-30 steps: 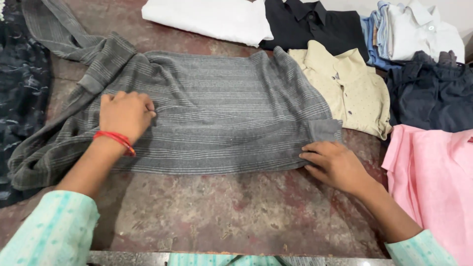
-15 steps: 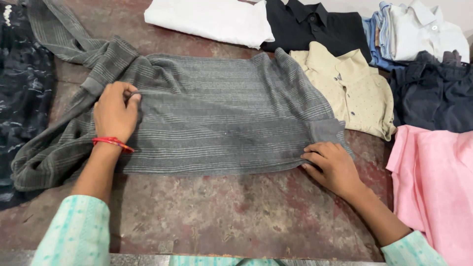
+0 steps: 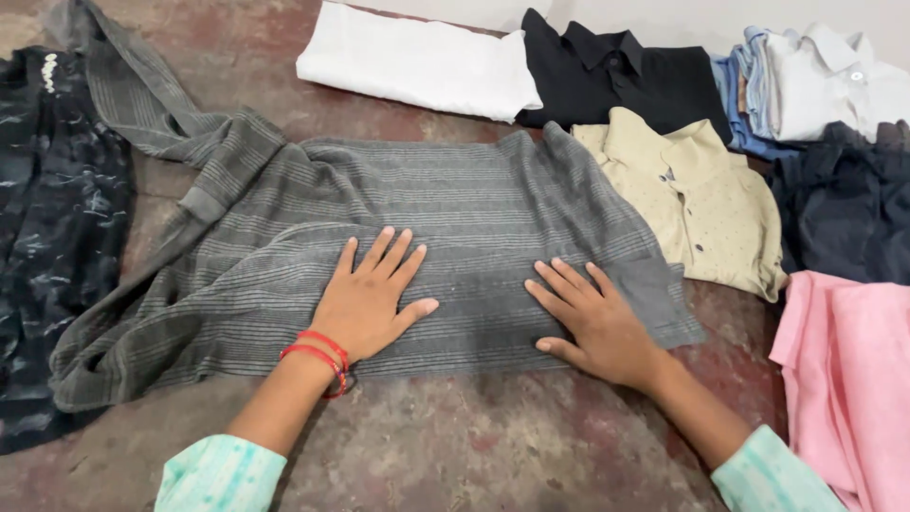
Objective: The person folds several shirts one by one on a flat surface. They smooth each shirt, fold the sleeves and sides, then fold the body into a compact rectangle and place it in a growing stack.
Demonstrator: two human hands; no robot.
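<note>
Big worn reddish-brown table point(image 3: 455, 446) with a grey striped knit sweater point(image 3: 474, 199) spread across the middle, folded shirts stacked behind it. Left hand point(image 3: 365, 299) and right hand point(image 3: 597, 322) both lie flat on the sweater, fingers spread wide, gripping nothing.

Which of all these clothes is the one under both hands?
The grey striped garment spread across the table's middle. Both the left hand and right hand lie flat on it; the other clothes sit untouched around the edges.
</note>
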